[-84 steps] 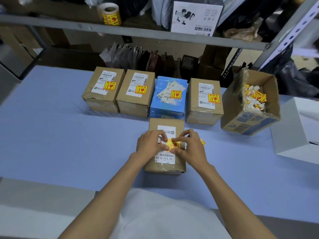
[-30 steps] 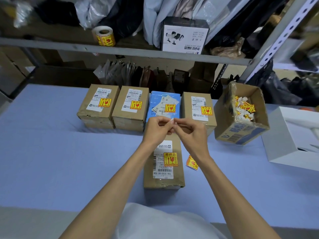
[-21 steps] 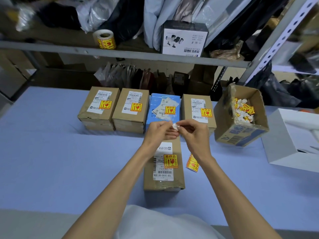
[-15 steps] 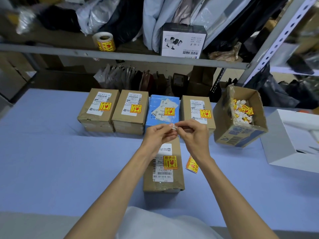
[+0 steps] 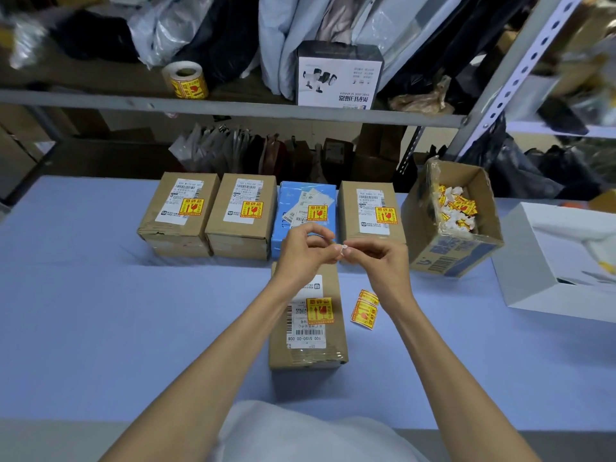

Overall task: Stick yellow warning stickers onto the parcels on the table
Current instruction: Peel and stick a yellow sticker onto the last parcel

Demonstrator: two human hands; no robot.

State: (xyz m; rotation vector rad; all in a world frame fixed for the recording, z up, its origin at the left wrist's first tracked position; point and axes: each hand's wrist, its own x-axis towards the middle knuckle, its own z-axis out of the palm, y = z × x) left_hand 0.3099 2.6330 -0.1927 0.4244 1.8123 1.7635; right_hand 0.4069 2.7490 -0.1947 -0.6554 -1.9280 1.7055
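Behind the near parcel (image 5: 308,356), a row of four parcels (image 5: 240,236) shows yellow labels. The near parcel now wears its own warning sticker (image 5: 320,310), pressed down seconds ago, so I judge all five done. Above its far end, my left hand (image 5: 301,251) and right hand (image 5: 383,261) have lifted, each grip pinching one white backing scrap (image 5: 345,246). Spare stickers (image 5: 365,308) lie right of the parcel on the worktop (image 5: 100,311); further right, an open carton (image 5: 430,235) holds peeled backings and stickers
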